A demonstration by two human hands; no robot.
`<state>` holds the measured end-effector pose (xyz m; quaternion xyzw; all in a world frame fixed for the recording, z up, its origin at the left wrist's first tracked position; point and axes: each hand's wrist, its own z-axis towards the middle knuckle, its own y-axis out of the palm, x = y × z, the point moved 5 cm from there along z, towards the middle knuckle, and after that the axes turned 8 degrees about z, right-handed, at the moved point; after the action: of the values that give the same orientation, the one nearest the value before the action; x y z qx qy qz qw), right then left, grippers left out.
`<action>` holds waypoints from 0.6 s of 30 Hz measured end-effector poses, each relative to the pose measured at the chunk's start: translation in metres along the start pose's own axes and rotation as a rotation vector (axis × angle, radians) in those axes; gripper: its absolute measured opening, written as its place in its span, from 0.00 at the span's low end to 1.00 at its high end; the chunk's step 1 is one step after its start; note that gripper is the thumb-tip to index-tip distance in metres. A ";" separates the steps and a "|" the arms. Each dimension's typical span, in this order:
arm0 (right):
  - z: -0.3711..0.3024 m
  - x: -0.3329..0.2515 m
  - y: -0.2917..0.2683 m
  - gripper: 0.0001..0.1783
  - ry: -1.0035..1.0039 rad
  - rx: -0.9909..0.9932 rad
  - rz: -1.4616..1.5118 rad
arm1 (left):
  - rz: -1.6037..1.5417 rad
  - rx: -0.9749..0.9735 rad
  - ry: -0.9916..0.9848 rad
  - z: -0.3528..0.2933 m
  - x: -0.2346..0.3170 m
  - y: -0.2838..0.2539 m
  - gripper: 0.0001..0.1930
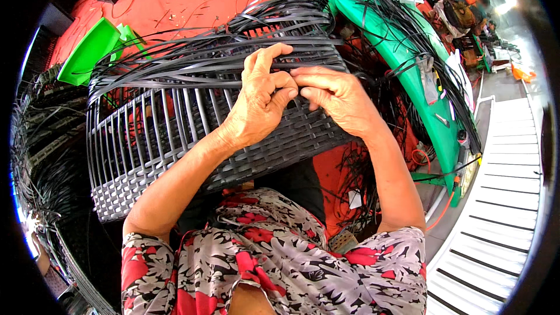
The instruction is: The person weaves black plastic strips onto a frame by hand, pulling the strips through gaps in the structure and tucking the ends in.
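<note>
A half-woven black panel (256, 160) of flat plastic strips lies across my lap, tightly woven along its near edge and right side. On its left part, bare ribs stand apart with gaps. Loose black strips (192, 73) run over its far side in a thick bundle. My left hand (261, 102) is over the panel, thumb and bent fingers pinched together, index finger raised. My right hand (344, 98) meets it from the right, fingers curled and fingertips touching the left hand's. Whatever is pinched there is hidden by the fingers; strips pass just behind them.
A bright green plastic stool or chair (90, 52) stands at the far left on red sheeting (169, 9) littered with strip scraps. To the right, a long green board (402, 64) carries more strips and small tools. White slats (496, 210) lie at far right; an orange cord (443, 210) trails nearby.
</note>
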<state>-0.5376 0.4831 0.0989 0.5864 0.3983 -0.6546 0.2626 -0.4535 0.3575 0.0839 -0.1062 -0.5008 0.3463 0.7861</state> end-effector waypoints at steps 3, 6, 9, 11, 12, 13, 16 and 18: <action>0.003 0.014 0.005 0.10 0.155 -0.057 0.060 | -0.050 -0.029 -0.036 -0.007 -0.010 -0.007 0.02; 0.005 0.007 0.003 0.09 0.062 -0.041 -0.193 | 0.082 0.010 -0.092 -0.023 -0.023 -0.009 0.02; 0.008 -0.019 0.011 0.05 -0.241 0.001 -0.648 | 0.447 -0.112 -0.092 -0.035 -0.032 -0.001 0.05; 0.012 -0.005 0.022 0.05 -0.182 -0.089 -0.901 | 0.584 -0.208 -0.026 -0.031 -0.021 0.006 0.06; 0.013 0.002 0.028 0.04 -0.153 -0.135 -1.027 | 0.652 -0.256 0.008 -0.029 -0.016 0.011 0.07; 0.014 0.004 0.034 0.05 -0.149 -0.161 -1.004 | 0.674 -0.361 -0.025 -0.028 -0.021 0.018 0.08; 0.021 0.020 0.039 0.05 -0.144 -0.137 -0.924 | 0.673 -0.390 -0.080 -0.023 -0.025 0.022 0.09; 0.021 0.023 0.034 0.04 -0.142 -0.130 -0.805 | 0.538 -0.302 -0.080 -0.022 -0.031 0.021 0.06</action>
<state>-0.5259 0.4496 0.0693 0.3194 0.6171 -0.7175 0.0491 -0.4513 0.3565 0.0407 -0.3367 -0.5310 0.4676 0.6213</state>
